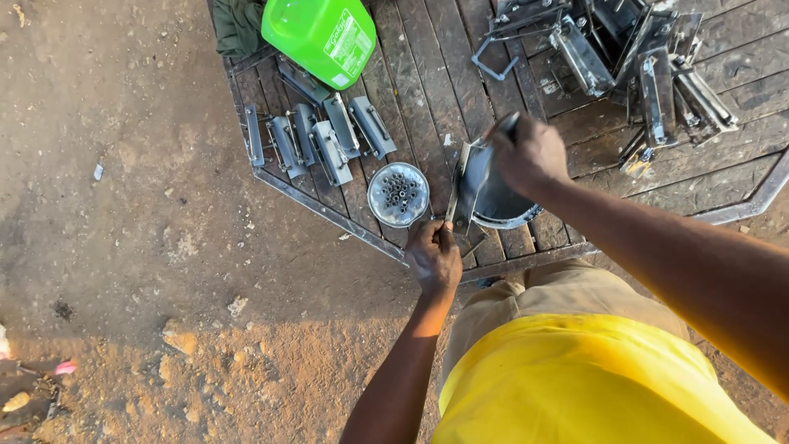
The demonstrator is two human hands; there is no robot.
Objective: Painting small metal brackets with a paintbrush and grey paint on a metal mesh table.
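— nearest the camera, what's in the frame?
— a person in a yellow shirt (592,386) and khaki trousers stands over a dark wooden pallet (427,82) set on bare dirt.

— and the hands?
— the left hand (433,255) is closed, pinching the near lower end of a metal bracket (467,185). the right hand (530,152) is closed over the bracket's far upper end, gripping what looks like a dark handle. the piece stands tilted at the pallet's near edge, against a dark round pan (501,205).

— how should it be handled?
— likely with the near end pinned firmly, so the far hand's work doesn't twist it off the edge.

— what lies beyond?
— just left, a small tin of metal bushings (399,194); farther left, a row of finished brackets (320,140); far back, a green plastic jug (320,37); far right, a heap of brackets (641,57).
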